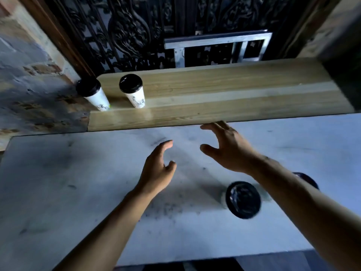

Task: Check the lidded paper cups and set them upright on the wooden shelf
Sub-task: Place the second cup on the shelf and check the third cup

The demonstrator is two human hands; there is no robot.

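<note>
No text, label, brand, number or sign is reading clearly anywhere in view. The two paper cups (98, 98) (136, 97) standing on the wooden shelf (224, 94) are showing dark printed markings low on their white sides, too small and blurred to be making out as words or pictures.

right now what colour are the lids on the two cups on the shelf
Black, on both the left cup and the right cup; clearest in the head view.

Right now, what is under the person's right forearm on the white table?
A dark lid edge shows past the right forearm, probably another lidded cup; its body is hidden. A separate lidded cup stands beside the arm, uncovered, on the white table.
</note>
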